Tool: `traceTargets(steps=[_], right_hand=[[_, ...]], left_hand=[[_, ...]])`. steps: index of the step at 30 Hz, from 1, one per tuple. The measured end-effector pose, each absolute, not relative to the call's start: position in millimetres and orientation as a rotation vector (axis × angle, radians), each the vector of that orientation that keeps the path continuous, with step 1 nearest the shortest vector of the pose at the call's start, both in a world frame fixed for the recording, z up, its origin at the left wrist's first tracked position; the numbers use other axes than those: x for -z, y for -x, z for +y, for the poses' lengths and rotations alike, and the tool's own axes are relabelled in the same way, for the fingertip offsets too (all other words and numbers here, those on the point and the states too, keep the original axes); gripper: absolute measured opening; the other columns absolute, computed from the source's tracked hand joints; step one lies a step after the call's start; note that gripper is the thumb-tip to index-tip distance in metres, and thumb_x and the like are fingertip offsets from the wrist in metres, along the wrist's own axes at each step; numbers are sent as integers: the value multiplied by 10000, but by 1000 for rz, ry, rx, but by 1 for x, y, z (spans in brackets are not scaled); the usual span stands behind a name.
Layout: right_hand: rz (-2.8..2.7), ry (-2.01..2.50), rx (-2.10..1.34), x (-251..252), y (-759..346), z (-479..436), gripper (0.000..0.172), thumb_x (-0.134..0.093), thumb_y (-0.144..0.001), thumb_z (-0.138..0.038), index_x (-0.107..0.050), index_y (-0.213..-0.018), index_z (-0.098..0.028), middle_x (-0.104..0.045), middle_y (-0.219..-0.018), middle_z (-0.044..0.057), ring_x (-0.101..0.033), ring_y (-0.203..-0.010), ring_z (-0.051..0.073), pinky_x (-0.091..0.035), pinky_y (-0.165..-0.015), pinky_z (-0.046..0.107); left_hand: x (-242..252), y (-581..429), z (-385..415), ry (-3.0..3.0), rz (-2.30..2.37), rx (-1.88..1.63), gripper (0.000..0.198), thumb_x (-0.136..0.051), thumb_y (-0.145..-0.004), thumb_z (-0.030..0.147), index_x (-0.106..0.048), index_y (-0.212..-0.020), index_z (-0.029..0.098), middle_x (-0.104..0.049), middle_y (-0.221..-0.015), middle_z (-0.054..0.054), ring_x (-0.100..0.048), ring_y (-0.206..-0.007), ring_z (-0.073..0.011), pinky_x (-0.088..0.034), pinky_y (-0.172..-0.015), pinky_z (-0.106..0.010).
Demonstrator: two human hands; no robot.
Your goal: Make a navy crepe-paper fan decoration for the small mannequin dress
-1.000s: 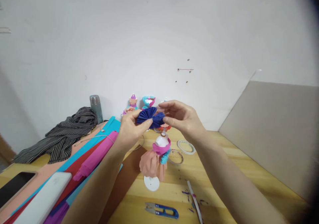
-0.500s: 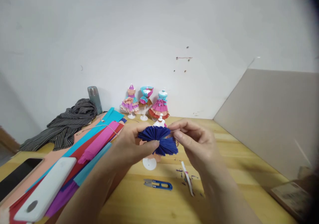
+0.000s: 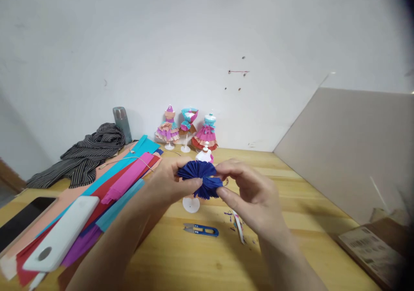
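A dark blue pleated paper rosette (image 3: 199,172) is held up over the table, fanned into a near-full circle with a gap at its right side. My left hand (image 3: 171,181) pinches it at the centre, thumb in front and fingers behind. My right hand (image 3: 247,191) grips the rosette's right edge between thumb and fingertips. Just behind the rosette stands a small white mannequin (image 3: 204,155) on a round white base (image 3: 191,204); the paper hides much of it. Blue thread snips (image 3: 201,229) lie on the table below the hands.
Coloured crepe paper (image 3: 129,176), a white power bank (image 3: 61,235) and a phone (image 3: 24,222) lie at left. Three dressed mini mannequins (image 3: 167,129) stand by the wall near a flask (image 3: 122,122) and striped cloth (image 3: 93,153). A white strip (image 3: 238,227) lies among scraps; a cardboard box (image 3: 371,248) sits right.
My right fingers have shifted from the gap at the rosette's upper right onto its right edge. The right part of the rosette is drawn in closer to the rest, narrowing the gap.
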State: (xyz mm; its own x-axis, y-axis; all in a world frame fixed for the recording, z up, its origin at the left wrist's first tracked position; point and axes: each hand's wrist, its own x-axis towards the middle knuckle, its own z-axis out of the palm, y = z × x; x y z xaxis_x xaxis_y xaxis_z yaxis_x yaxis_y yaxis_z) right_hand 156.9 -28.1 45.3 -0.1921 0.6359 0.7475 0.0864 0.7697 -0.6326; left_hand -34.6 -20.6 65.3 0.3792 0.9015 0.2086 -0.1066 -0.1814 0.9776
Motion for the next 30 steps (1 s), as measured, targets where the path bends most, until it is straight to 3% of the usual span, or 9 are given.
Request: traceTargets(steps=[2, 5, 9, 17, 25, 30], right_hand=[[-1725, 615, -519, -45, -157, -29, 118, -657, -814, -112, -680, -822, -227, -663, -789, 12, -600, -759, 157, -483, -694, 292], [-1671, 703, -601, -44, -157, -29, 135, -646, -828, -158, -635, -700, -198, -611, -662, -5, -556, -628, 131, -456, -598, 268], [-1586, 781, -861, -46, -161, -25, 171, -714, -790, -288, -630, -690, -178, -564, -576, -23, -499, -507, 102, -430, -485, 234], [-1582, 773, -1135, -54, -167, -24, 307, -829, -689, -416, -647, -663, -170, -588, -544, -15, -530, -464, 100, -452, -451, 229], [-1594, 754, -988, -53, -169, -24, 235, -798, -737, -365, -660, -686, -182, -563, -572, -25, -511, -488, 87, -449, -465, 210], [-1624, 704, -1022, -53, -174, -25, 255, -786, -750, -422, -691, -767, -186, -627, -627, 9, -576, -541, 119, -497, -499, 235]], left_hand=[[-63, 32, -21, -1415, 760, -1038, 176, -742, -612, 181, -736, -774, 115, -701, -688, -30, -652, -633, -152, -526, -624, -258], [-59, 28, -20, -1335, 733, -998, 241, -786, -592, 197, -739, -814, 116, -714, -724, -37, -668, -670, -169, -542, -665, -285], [-55, 28, -18, -1285, 683, -952, 320, -828, -617, 270, -739, -875, 104, -726, -764, -63, -678, -700, -188, -547, -700, -315], [-56, 32, -15, -1315, 572, -881, 323, -825, -681, 322, -757, -917, 111, -748, -784, -90, -690, -719, -191, -542, -717, -301], [-56, 30, -16, -1320, 590, -870, 354, -838, -665, 335, -755, -917, 100, -740, -779, -88, -674, -686, -179, -542, -667, -288], [-58, 30, -16, -1266, 560, -890, 312, -840, -664, 307, -761, -885, 101, -732, -738, -76, -662, -672, -163, -529, -667, -267]])
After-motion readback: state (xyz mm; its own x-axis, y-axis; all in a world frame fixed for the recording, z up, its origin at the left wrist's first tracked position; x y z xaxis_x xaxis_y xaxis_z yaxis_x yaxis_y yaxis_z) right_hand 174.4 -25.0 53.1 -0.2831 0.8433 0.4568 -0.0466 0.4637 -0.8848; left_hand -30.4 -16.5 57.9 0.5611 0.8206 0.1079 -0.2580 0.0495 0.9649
